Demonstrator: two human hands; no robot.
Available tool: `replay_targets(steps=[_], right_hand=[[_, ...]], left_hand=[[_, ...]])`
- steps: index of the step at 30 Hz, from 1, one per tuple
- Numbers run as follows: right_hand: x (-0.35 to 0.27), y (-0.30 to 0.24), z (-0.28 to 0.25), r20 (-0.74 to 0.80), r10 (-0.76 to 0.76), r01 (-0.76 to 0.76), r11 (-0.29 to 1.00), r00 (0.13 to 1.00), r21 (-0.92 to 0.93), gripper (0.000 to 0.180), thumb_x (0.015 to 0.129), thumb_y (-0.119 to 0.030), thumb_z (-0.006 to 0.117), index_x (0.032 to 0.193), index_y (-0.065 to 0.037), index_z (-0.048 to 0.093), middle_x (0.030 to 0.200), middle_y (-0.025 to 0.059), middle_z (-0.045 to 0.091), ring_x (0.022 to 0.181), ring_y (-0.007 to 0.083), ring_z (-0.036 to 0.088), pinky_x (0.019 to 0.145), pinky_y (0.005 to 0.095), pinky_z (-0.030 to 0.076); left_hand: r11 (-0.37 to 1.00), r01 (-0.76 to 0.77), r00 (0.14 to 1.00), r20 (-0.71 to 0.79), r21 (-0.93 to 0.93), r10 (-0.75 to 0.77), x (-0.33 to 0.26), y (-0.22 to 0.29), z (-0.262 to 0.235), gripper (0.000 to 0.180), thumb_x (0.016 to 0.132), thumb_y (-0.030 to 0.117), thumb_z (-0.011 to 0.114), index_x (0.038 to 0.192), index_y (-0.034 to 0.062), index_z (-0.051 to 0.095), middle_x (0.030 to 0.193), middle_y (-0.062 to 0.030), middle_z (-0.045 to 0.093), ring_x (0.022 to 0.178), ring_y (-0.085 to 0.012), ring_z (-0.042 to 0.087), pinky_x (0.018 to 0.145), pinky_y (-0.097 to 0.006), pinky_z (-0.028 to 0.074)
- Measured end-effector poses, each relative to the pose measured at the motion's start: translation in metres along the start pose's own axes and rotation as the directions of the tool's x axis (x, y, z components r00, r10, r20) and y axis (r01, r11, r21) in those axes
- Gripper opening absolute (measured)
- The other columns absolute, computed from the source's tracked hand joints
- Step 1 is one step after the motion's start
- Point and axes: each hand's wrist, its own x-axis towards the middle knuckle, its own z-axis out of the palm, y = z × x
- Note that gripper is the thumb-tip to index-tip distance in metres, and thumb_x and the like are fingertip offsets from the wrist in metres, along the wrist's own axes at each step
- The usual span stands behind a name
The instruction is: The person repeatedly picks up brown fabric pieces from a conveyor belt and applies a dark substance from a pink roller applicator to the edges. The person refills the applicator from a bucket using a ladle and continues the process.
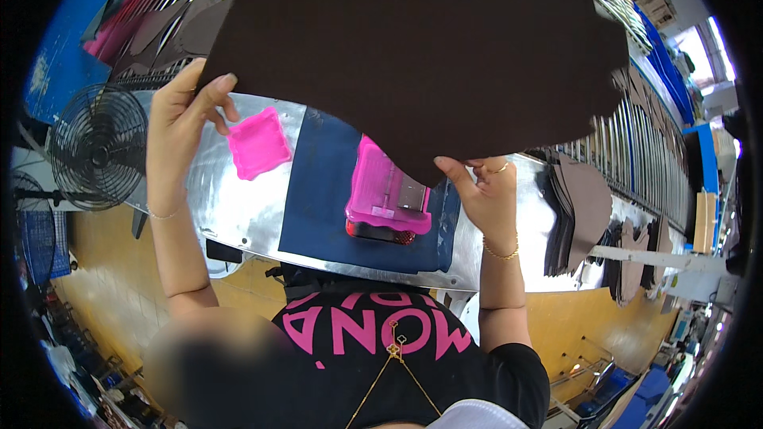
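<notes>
A large dark brown sheet of flat material [413, 48], cut with curved edges, is held up in front of me and covers the upper middle of the view. My left hand [191, 107] pinches its lower left corner between thumb and fingers. With thumb and fingers closed, my right hand [485, 183] grips the lower edge near a pointed tip. Below the sheet, a pink plastic case [377, 199] lies on a dark blue cloth [318, 191], partly hidden by the sheet. A small pink tray [260, 143] rests on the metal table near my left hand.
The shiny metal table [238, 218] runs across in front of me. To the right hang stacks of brown cut pieces [584, 202] by a slatted rack [648, 167]. A black fan [102, 147] stands at the left. More cut pieces [171, 36] lie on slats at the far left.
</notes>
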Motion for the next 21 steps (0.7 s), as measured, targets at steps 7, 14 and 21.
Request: replay_targets(steps=[7, 14, 21], right_hand=[[0.001, -0.018, 0.002, 0.014, -0.155, 0.153, 0.956, 0.988, -0.25, 0.009, 0.074, -0.005, 0.073, 0.082, -0.006, 0.073, 0.081, 0.0105, 0.069, 0.067, 0.026, 0.065, 0.061, 0.0308, 0.049], [-0.042, 0.004, -0.035, 0.003, -0.053, 0.052, 0.959, 0.999, -0.279, 0.021, 0.07, 0.001, 0.071, 0.09, -0.006, 0.072, 0.079, 0.0098, 0.07, 0.068, 0.0249, 0.066, 0.063, 0.0304, 0.05], [-0.118, 0.039, -0.076, -0.145, 0.311, -0.322, 0.945, 0.939, -0.064, 0.013, 0.077, 0.003, 0.07, 0.09, 0.002, 0.071, 0.082, 0.0096, 0.071, 0.073, 0.0123, 0.065, 0.068, 0.0237, 0.05]], left_hand=[[0.991, 0.071, 0.997, 0.02, 0.112, -0.073, -0.014, -0.002, -0.02, 0.011, 0.086, 0.007, 0.066, 0.092, -0.0017, 0.066, 0.069, -0.0009, 0.06, 0.059, -0.0058, 0.057, 0.05, -0.018, 0.043], [0.976, 0.146, 0.942, 0.278, 0.163, -0.188, -0.025, -0.016, 0.02, 0.01, 0.083, 0.002, 0.064, 0.087, -0.0072, 0.063, 0.069, -0.0038, 0.059, 0.057, -0.0076, 0.059, 0.047, -0.02, 0.044], [0.917, -0.331, 0.815, 0.558, 0.224, 0.157, -0.014, -0.018, 0.092, 0.011, 0.075, 0.003, 0.071, 0.085, 0.0011, 0.069, 0.071, -0.0067, 0.054, 0.06, -0.0171, 0.057, 0.054, -0.029, 0.045]])
